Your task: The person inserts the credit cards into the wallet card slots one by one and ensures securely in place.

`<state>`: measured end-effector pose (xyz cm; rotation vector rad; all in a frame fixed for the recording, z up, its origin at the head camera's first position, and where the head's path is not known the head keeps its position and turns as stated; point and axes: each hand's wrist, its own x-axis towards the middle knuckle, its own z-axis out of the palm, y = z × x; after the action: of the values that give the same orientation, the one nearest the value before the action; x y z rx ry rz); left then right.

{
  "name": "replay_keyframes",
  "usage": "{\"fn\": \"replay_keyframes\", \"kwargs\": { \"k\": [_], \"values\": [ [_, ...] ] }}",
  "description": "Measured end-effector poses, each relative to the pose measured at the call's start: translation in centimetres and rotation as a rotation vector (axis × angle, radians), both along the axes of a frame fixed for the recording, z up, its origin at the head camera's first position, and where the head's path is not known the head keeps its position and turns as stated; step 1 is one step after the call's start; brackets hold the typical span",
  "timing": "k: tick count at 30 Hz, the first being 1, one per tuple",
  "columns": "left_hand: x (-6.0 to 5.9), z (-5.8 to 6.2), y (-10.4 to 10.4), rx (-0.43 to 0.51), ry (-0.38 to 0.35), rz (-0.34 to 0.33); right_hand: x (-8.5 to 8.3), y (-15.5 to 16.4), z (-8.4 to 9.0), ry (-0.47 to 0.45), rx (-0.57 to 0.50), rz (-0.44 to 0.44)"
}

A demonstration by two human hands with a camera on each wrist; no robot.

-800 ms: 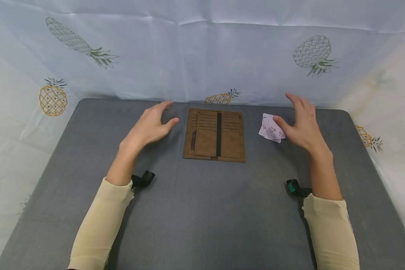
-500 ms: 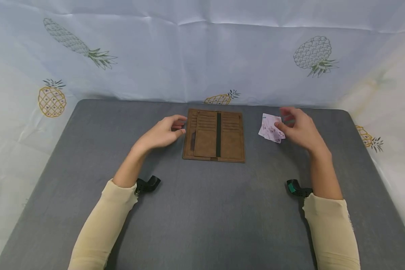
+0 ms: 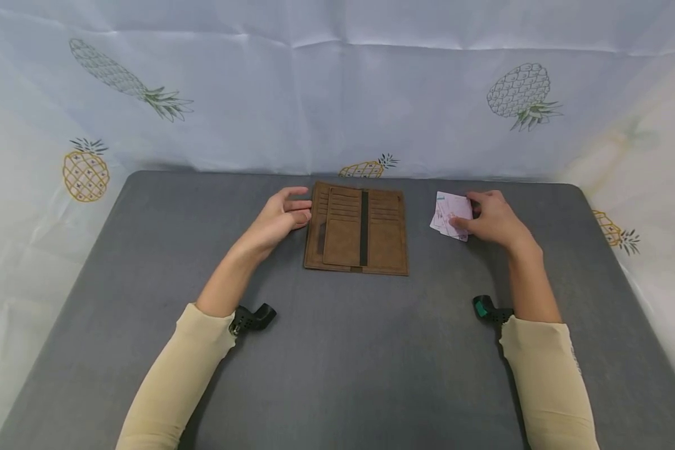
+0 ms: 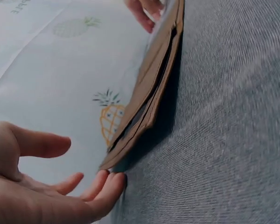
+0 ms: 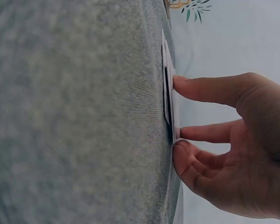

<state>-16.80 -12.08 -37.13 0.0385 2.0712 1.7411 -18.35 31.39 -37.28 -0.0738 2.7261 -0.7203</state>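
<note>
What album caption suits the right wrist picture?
A right hand touches overlapping pale cards on a grey tabletop.

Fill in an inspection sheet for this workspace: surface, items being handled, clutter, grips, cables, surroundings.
Surface: grey tabletop with a woven-looking texture.
Job's things: brown wallet lying open, slots and a dark strap showing; pale pink cards overlapping to its right.
Clutter: nothing seen.
Left grip: bare hand, fingertips touching the wallet's left edge; thumb apart from it in the left wrist view.
Right grip: bare hand, thumb and fingertips touching the cards; whether it holds them firmly cannot be told.
Cables: nothing seen.
Surroundings: pale cloth with pineapple prints behind the tabletop and at both sides.
</note>
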Motion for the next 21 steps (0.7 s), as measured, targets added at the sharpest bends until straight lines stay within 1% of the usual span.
{"fn": "replay_keyframes", "kwargs": {
  "k": [2, 5, 10, 12, 17, 21],
  "values": [
    [0.0, -0.1, 0.1, 0.023, -0.012, 0.021, 0.0, 0.1, 0.0, -0.01, -0.01, -0.032],
    [-0.1, -0.3, 0.2, 0.019, -0.013, 0.024, 0.1, 0.2, -0.1, -0.001, -0.035, -0.078],
    [-0.1, -0.9, 0.3, -0.025, 0.003, -0.016, 0.2, 0.4, -0.2, 0.051, -0.075, -0.155],
    [-0.1, -1.1, 0.4, -0.035, 0.009, -0.031, 0.2, 0.5, -0.1, 0.077, -0.098, -0.172],
    [-0.1, -1.4, 0.5, -0.05, 0.023, -0.04, 0.2, 0.4, -0.2, 0.14, -0.213, -0.187],
    [0.0, -1.6, 0.6, -0.054, 0.027, -0.043, 0.3, 0.0, -0.1, 0.136, -0.308, -0.214]
  ]
}}
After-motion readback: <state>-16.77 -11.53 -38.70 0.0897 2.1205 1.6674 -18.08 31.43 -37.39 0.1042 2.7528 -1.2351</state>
